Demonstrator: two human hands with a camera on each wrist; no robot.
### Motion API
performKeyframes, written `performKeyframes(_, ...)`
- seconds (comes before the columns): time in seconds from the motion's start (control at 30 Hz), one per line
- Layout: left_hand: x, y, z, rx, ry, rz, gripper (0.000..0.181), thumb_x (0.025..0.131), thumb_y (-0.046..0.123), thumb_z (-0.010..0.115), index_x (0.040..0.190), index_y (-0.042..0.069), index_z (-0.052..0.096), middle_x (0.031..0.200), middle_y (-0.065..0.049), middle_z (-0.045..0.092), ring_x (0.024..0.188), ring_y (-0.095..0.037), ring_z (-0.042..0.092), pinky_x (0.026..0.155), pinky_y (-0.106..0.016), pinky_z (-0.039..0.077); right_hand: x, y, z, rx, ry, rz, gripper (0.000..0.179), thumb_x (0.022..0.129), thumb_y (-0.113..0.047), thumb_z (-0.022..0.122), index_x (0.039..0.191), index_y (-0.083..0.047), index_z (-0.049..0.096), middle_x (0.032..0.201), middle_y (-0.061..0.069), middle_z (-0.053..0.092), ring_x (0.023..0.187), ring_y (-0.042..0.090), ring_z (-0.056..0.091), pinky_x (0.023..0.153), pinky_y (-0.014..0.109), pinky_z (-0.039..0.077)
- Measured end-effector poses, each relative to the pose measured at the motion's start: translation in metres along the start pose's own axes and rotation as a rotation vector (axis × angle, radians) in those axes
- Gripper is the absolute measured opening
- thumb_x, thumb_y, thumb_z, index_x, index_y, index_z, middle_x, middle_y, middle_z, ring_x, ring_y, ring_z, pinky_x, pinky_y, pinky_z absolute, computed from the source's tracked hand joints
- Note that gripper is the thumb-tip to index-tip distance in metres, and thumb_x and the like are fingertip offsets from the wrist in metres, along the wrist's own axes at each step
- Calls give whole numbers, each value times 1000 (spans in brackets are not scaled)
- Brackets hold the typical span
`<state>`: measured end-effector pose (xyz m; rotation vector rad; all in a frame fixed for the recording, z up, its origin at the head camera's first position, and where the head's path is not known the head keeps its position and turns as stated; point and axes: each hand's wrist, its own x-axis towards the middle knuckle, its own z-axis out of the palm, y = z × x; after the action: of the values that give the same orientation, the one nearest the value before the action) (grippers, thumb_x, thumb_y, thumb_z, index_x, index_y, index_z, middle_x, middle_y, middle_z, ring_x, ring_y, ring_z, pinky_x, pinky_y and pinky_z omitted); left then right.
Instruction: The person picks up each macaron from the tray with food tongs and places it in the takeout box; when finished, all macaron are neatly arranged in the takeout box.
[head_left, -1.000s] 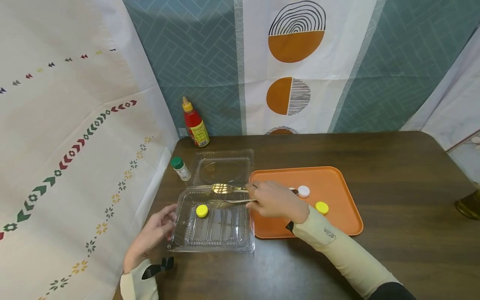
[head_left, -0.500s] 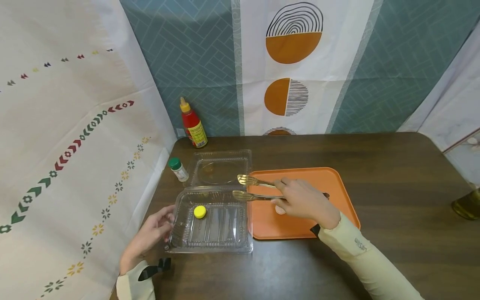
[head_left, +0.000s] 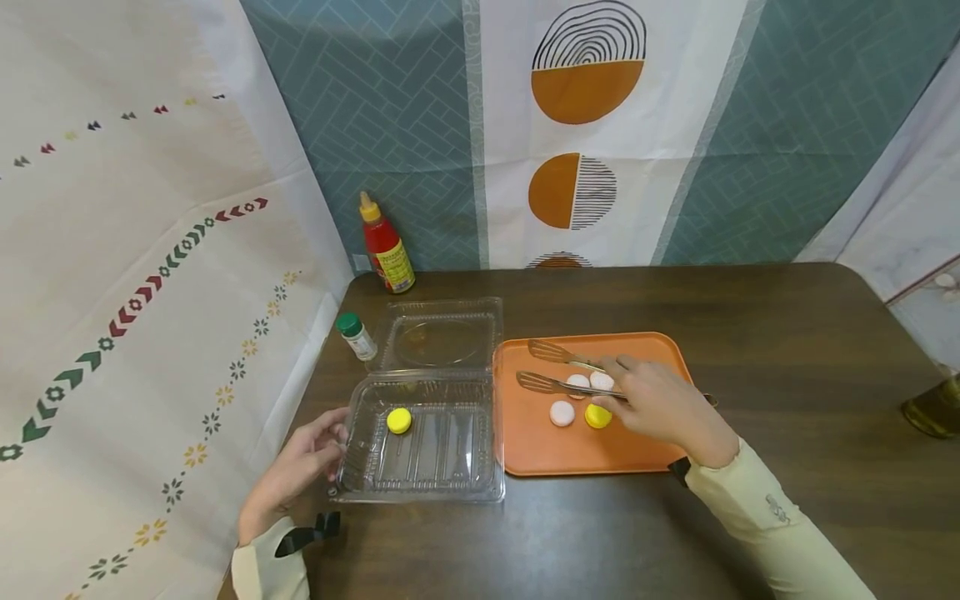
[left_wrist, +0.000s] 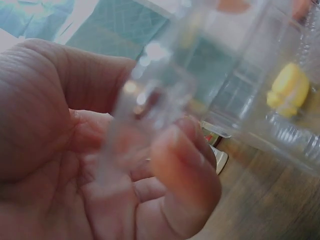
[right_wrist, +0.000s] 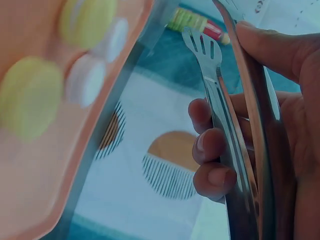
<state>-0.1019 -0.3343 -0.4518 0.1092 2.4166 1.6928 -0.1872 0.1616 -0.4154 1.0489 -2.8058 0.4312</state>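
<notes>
My left hand (head_left: pixel 300 458) grips the left rim of an open clear plastic container (head_left: pixel 442 479); in the left wrist view thumb and fingers lie on either side of the blurred plastic edge. A yellow macaron (head_left: pixel 399 421) sits inside near the container's left wall. Over the orange tray (head_left: pixel 525 450), my right hand (head_left: pixel 667 408) holds gold slotted tongs (right_wrist: pixel 257 110), their two arms spread apart with nothing gripped between the tips. Beneath and beside the tongs on the tray lie several pale macarons (head_left: pixel 562 413) and a yellow macaron (head_left: pixel 597 416), partly hidden by tongs and hand.
Behind the container its clear lid (head_left: pixel 442 342) lies folded back. A green-capped shaker jar (head_left: pixel 356 335) stands left of the lid, with a red sauce bottle (head_left: pixel 387 250) in the back corner. A dark glass object (head_left: pixel 933 408) is at the table's (head_left: pixel 787 358) right side.
My right hand has carried the spread tongs rightward, from over the container to over the tray's macarons. The left hand stays on the container's rim, and the yellow macaron stays inside.
</notes>
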Motion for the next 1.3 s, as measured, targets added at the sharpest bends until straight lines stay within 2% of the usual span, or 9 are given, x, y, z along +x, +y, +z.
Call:
performKeyframes(0.1,-4,0,-2,-4,8,-3,59,87,-17,46,144,-21,31,98,-20,49,60,-16,51,48,-29,49,-8,8,2,-8,1,43,54,91,-30,77,133,1,61,91,10,65,49,9,36,49,27,38)
performKeyframes(0.17,-7,0,-3,-5,15,-2,58,88,-17,47,144,-21,31,97,-19,49,60,-16,51,48,-29,50,-13,14,3,-23,-4,63,55,91,-31,77,133,1,61,97,14,67,49,9,38,49,29,41)
performKeyframes(0.37,-6,-1,-3,8,-9,44,56,88,-17,46,142,-24,31,96,-19,49,58,-16,52,48,-31,51,-34,34,-1,-71,-28,126,55,89,-31,78,125,7,62,102,20,68,49,12,46,47,34,47)
performKeyframes(0.43,-3,0,-3,19,-14,63,55,89,-16,46,141,-24,31,96,-19,50,59,-16,52,48,-31,51,-41,41,-3,-92,-31,143,55,89,-31,78,123,8,62,97,18,67,49,12,46,44,32,44)
performKeyframes(0.67,2,2,-3,18,-9,63,55,89,-15,48,141,-24,31,95,-18,50,58,-18,51,47,-31,50,-59,54,-5,-102,9,143,53,86,-30,80,121,6,63,83,10,62,48,11,43,41,31,38)
performKeyframes(0.77,2,1,-3,12,-15,63,56,89,-16,48,141,-24,30,94,-19,50,58,-17,51,47,-30,50,-62,56,-6,-100,7,146,51,86,-29,81,121,4,64,76,4,57,49,11,41,41,30,37)
performKeyframes(1.07,1,-2,-1,18,-14,35,57,88,-16,47,142,-23,31,95,-19,49,58,-15,51,48,-30,50,-63,61,-4,-81,-64,148,50,87,-28,80,123,2,66,79,5,64,48,8,40,41,28,34)
performKeyframes(1.2,2,-2,-1,15,-19,44,57,87,-17,46,142,-24,30,95,-20,49,58,-16,51,48,-30,50,-62,62,-3,-77,-53,127,45,85,-26,82,118,1,67,84,7,67,48,7,39,42,26,34)
performKeyframes(1.3,2,-1,-1,8,-20,46,58,86,-18,45,142,-25,29,95,-20,49,58,-16,51,47,-30,50,-60,63,-5,-74,-35,114,41,84,-24,83,114,0,68,78,2,62,48,8,38,42,26,34)
